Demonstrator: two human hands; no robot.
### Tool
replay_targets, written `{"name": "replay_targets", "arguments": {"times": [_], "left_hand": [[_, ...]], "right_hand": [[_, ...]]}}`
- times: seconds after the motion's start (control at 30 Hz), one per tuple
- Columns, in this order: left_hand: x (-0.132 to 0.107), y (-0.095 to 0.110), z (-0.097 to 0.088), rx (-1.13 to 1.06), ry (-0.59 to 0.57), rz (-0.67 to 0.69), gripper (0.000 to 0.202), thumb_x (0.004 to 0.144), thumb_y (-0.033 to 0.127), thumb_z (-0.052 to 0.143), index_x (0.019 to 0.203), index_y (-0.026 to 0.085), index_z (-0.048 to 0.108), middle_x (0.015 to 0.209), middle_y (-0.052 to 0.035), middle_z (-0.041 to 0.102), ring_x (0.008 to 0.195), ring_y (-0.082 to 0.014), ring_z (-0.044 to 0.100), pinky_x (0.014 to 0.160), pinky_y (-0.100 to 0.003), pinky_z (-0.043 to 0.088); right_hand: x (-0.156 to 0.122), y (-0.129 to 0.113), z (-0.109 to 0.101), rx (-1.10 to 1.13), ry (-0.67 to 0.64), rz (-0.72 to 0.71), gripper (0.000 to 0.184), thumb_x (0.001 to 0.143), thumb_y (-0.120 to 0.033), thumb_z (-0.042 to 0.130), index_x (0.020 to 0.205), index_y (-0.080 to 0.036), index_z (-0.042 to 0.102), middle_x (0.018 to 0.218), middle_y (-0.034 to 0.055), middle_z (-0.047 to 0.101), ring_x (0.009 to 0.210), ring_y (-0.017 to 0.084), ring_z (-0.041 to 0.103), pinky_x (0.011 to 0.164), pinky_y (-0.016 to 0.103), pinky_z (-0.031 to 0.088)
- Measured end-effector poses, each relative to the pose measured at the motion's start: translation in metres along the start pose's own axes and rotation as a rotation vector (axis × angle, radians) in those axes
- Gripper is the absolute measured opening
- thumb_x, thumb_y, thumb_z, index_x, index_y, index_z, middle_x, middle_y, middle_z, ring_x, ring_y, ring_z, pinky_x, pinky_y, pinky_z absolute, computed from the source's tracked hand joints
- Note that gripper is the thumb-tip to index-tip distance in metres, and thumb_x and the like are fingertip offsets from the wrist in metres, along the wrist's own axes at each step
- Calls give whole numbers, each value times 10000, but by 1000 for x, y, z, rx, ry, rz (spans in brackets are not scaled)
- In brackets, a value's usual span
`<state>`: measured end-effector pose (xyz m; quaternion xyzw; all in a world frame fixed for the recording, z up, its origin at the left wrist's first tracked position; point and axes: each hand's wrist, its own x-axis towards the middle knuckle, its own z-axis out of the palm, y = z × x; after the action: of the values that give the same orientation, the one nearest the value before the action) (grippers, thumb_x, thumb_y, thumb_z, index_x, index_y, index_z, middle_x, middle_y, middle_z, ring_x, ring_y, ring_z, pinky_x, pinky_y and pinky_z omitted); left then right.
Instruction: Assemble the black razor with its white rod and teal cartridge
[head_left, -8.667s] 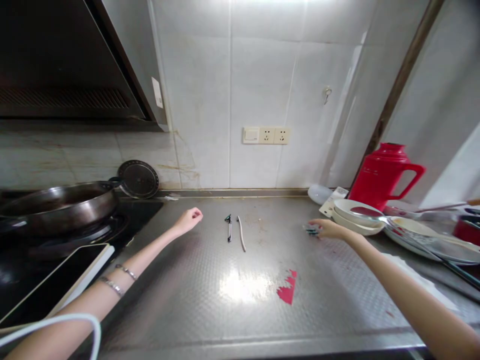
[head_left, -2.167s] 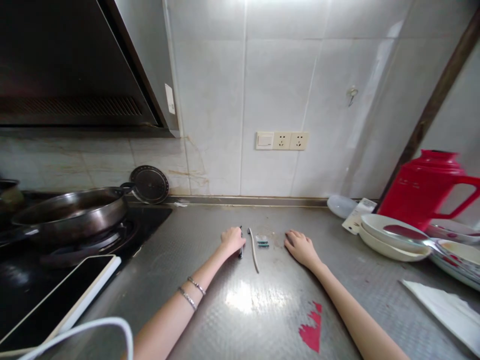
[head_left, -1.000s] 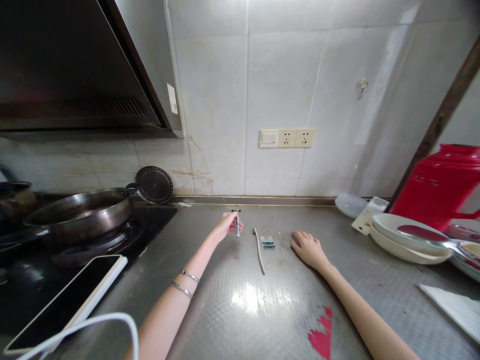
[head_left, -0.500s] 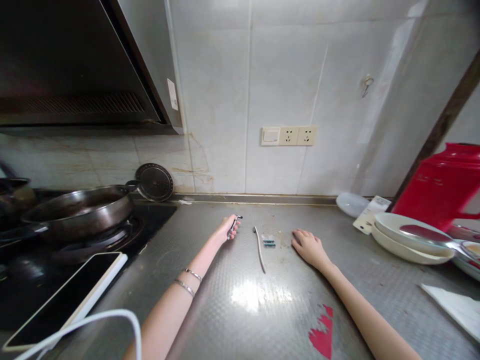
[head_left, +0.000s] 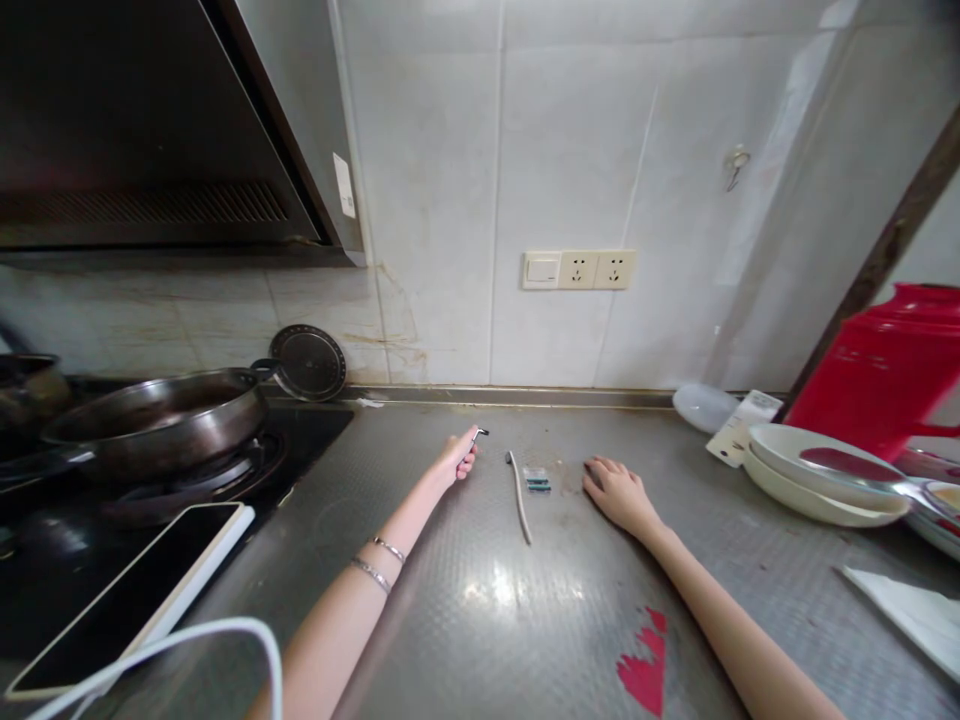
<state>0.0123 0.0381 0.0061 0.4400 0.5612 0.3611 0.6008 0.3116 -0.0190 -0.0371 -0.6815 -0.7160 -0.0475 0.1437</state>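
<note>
My left hand (head_left: 455, 458) is closed around the handle of a slim silver tool (head_left: 475, 437) that looks like a razor. Its short dark head juts out past the thumb, toward the right. On the metal counter (head_left: 420, 620), between my hands, lies a thin off-white stick (head_left: 519, 498) with a dark tip at its far end. Just right of the stick are small dark-green pieces (head_left: 538, 483) in a row, too small to name. My right hand (head_left: 619, 492) rests palm down on the counter beside them, fingers stretched out and holding nothing.
At left, a steel pan (head_left: 169, 415) sits on the black stove, with a phone (head_left: 127, 600) and white cable (head_left: 225, 628) nearer me. Stacked plates (head_left: 817, 490), a red thermos (head_left: 885, 370) and white paper (head_left: 911, 610) stand or lie at right. A red patch (head_left: 646, 670) marks the front.
My left hand has turned slightly, so the silver tool's handle is more covered and its head points a little further right. My right hand stays where it was.
</note>
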Motion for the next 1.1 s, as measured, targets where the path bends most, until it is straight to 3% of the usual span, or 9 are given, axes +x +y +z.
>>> {"name": "replay_targets", "arguments": {"times": [0.67, 1.1], "left_hand": [[12, -9, -3, -19, 124, 10, 477, 784, 606, 383, 564, 183, 363, 376, 103, 262, 271, -23, 181, 354, -176, 99], [2, 0, 0, 91, 169, 51, 477, 761, 596, 414, 519, 187, 371, 346, 90, 246, 270, -39, 185, 356, -185, 104]], "right_hand": [[-1, -1, -1, 1, 18, -10, 414, 851, -350, 354, 1170, -175, 552, 1263, 124, 518, 1166, 262, 434, 932, 426, 319], [-1, -1, -2, 8, 4, -7, 409, 853, -344, 352, 1171, -175, 544, 1270, 123, 512, 1169, 266, 433, 935, 444, 319]]}}
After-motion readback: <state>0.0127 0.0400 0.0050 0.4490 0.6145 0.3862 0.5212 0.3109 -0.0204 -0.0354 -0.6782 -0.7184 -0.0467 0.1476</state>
